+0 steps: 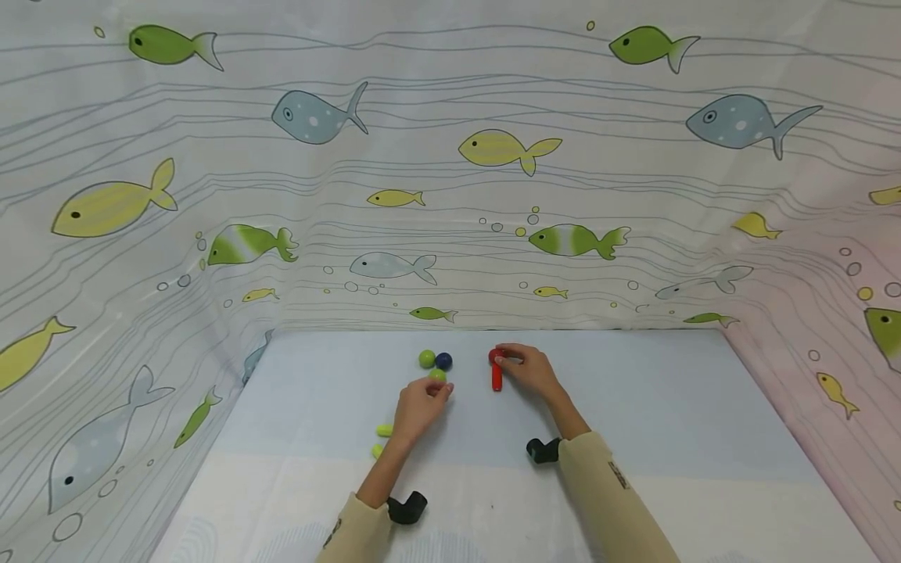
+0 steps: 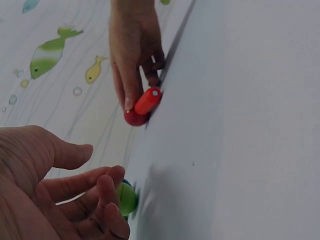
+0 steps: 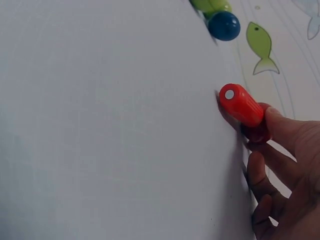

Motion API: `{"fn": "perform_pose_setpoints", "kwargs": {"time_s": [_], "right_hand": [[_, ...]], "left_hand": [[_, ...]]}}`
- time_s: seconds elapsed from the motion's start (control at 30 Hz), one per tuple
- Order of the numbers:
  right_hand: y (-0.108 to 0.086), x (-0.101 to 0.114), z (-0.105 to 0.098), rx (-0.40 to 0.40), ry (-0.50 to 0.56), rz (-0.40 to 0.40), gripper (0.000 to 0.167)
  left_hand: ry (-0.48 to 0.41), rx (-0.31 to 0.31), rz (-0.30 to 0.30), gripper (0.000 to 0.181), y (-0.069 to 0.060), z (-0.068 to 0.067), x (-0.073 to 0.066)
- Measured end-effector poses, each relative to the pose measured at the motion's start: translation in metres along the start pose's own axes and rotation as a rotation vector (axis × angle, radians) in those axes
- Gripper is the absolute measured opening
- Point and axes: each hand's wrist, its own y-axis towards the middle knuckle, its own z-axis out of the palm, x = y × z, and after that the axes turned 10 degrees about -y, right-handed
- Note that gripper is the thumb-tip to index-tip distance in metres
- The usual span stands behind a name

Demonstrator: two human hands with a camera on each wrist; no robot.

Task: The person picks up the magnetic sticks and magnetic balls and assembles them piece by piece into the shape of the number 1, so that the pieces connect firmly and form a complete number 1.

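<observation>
A red ball (image 1: 496, 356) with a red stick (image 1: 497, 377) against it stands at the back of the table; the right hand (image 1: 529, 371) pinches the ball between thumb and fingers. In the right wrist view the red stick (image 3: 242, 106) points its pale round end toward the camera, and the fingers of the right hand (image 3: 290, 170) are at the ball (image 3: 257, 132). The left hand (image 1: 420, 409) hovers by a green ball (image 1: 437, 375), its fingers loosely bent and holding nothing in the left wrist view, where the green ball (image 2: 127, 199) shows behind the fingertips.
Another green ball (image 1: 426, 359) and a dark blue ball (image 1: 443, 360) lie close together behind the left hand. Two yellow-green pieces (image 1: 384, 430) lie left of the left forearm, partly hidden. A fish-patterned curtain (image 1: 450, 234) surrounds the table's back and sides.
</observation>
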Motion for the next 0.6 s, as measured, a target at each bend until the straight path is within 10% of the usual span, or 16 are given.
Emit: {"fn": "perform_pose_setpoints", "kwargs": {"time_s": [0.6], "right_hand": [[-0.002,-0.002,-0.001,0.022,0.026,0.014,0.037]], "left_hand": [[0.069,-0.141,-0.004,0.023,0.011,-0.013,0.003]]}}
